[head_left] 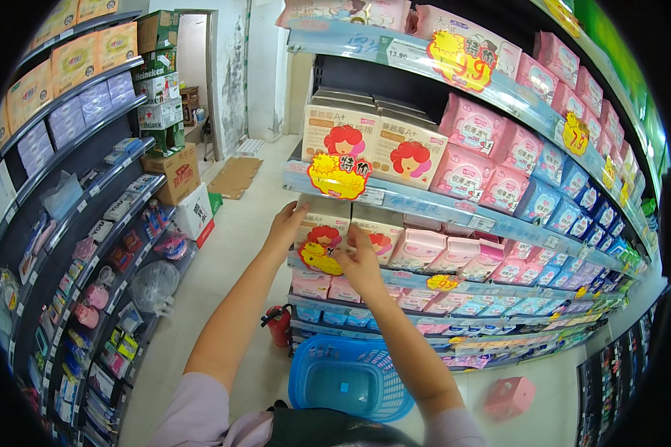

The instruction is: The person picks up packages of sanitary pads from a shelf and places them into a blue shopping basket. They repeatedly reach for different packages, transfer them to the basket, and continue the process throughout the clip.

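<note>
Both arms reach to a lower shelf of sanitary pad packs. My left hand [287,226] is at the left side of a beige box with a red-haired figure [322,229], its fingertips by the upper left edge. My right hand [360,260] is at the seam between this box and a like beige box [384,240] to its right, near a yellow price tag [320,258]. The two hands appear to clasp the left box between them, though part of the right hand's contact is hidden. Larger beige boxes [341,131] stand on the shelf above.
A blue plastic basket [346,385] is below my arms. A red fire extinguisher [279,327] stands beside the shelf's lower left end. A pink stool [510,398] is at lower right. Stacked cartons [173,173] and flattened cardboard [236,177] lie beyond the left shelf [140,100].
</note>
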Tool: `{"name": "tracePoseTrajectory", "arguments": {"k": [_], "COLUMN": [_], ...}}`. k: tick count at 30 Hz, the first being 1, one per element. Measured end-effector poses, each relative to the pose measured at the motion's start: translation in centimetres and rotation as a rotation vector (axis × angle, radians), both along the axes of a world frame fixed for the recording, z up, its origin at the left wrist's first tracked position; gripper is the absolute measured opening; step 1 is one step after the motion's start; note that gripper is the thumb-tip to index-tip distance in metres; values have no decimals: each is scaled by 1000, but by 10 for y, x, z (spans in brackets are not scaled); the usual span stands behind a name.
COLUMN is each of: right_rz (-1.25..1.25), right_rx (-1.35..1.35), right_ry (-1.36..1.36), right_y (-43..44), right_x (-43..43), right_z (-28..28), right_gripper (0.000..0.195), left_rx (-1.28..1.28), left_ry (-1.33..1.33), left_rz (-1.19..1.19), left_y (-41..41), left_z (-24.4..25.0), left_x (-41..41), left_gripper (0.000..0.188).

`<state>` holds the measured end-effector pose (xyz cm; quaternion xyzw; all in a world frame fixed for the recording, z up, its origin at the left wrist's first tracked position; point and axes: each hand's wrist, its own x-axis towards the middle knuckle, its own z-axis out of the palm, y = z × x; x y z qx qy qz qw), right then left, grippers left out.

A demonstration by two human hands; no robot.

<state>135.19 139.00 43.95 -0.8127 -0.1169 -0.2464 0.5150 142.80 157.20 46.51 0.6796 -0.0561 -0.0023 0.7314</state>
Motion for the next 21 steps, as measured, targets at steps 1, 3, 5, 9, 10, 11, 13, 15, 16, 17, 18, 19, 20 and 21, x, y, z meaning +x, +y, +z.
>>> {"name": "tracePoseTrajectory", "arguments": {"k": [1,3,5,9,10,11,13,15,16,17,18,19,20,21], "right_rz": [1,6,8,227,297,363,436,522,526,501,480,459,416,361], "right_rx": [32,44,4,0,6,10,-20,13,-16,22,59,100,88,89], "right_ry": [-28,-58,-64,-28,-35,-43,-10,41,105,148,187,226,272,342], "right_y": [4,9,10,32,33,33,37,46,42,36,33,29,21,10], "right_x": [1,2,1,-22,-27,-34,-58,-79,-91,-99,-110,-119,-127,-136], "right_z": [0,0,1,24,25,28,37,33,32,21,11,-1,-13,-28], "right_gripper": [58,60,61,63,63,63,61,59,60,59,58,57,56,56], "left_rx": [-11,-8,-52,-108,-115,-150,-146,-67,-49,-31,-11,12,36,54], "left_ry": [11,6,-60,-245,-303,-313,-347,-402,-366,-331,-299,-244,-189,-139], "left_rz": [-17,-11,1,142,175,174,199,252,252,248,249,223,197,171], "left_y": [3,8,11,46,54,62,80,98,95,90,85,78,65,51], "left_z": [1,10,18,23,17,13,-1,-18,-32,-45,-56,-69,-82,-96], "left_x": [-2,-17,-29,-65,-71,-80,-105,-132,-144,-154,-167,-178,-187,-195], "left_gripper": [67,66,63,58,59,59,60,61,61,61,61,62,63,64]}}
